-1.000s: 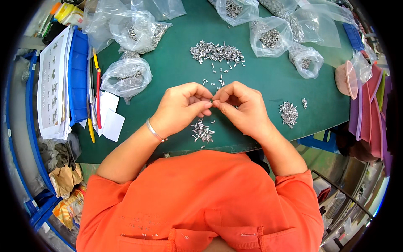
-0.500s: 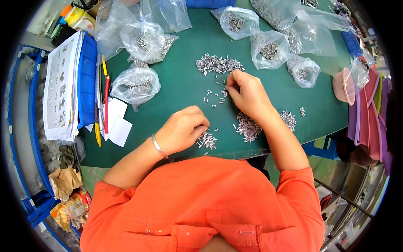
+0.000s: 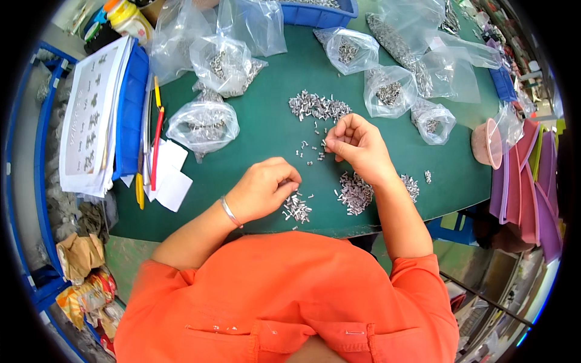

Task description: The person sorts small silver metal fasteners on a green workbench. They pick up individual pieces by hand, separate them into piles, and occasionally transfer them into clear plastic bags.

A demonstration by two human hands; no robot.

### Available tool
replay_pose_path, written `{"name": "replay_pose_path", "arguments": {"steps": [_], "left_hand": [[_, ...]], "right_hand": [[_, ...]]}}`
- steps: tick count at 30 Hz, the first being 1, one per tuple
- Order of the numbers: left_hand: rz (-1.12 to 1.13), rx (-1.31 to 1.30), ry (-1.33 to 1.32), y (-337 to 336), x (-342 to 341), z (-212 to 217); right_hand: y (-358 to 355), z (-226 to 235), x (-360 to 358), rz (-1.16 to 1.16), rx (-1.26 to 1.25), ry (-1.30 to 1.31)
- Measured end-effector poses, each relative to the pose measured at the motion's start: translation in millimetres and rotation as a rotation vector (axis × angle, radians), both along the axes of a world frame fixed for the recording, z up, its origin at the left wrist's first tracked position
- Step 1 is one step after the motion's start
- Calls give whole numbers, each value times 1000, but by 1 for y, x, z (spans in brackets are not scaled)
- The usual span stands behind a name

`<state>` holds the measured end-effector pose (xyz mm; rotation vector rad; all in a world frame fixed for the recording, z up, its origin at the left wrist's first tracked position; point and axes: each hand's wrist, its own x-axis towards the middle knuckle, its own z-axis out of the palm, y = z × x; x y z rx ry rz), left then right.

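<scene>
My right hand (image 3: 361,150) is pinched, thumb against forefinger, at the right of a few scattered small silver metal parts (image 3: 310,162); whatever is between the fingertips is too small to make out. Just beyond it lies a heap of curved metal parts (image 3: 318,106). My left hand (image 3: 261,189), with a bangle on its wrist, has its fingers drawn together beside a small pile of short metal pieces (image 3: 297,209); its fingertips hide anything held. Below my right hand sits a denser pile of metal pieces (image 3: 354,195), and a smaller pile (image 3: 410,187) lies right of that forearm.
Open clear bags of metal parts (image 3: 204,126) stand at the left; more bags (image 3: 390,91) stand at the far right. A blue bin (image 3: 132,109) with papers, a red pen (image 3: 157,148) and paper slips (image 3: 173,189) line the left edge. A pink cup (image 3: 486,143) stands right.
My right hand has drawn back slightly from the far heap and turned, so its pinching fingertips show more. My left hand stays by its small pile. The whole view has shifted a little.
</scene>
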<state>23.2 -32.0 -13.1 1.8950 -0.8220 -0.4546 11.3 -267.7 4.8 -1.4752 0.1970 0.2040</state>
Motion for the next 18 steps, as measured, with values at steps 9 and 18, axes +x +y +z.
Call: {"name": "replay_pose_path", "arguments": {"steps": [9, 18], "left_hand": [[38, -41, -90, 0, -1, -4], [35, -31, -51, 1, -2, -2]], "right_hand": [[28, -3, -38, 244, -633, -496], [-6, -19, 5, -25, -946, -552]]}}
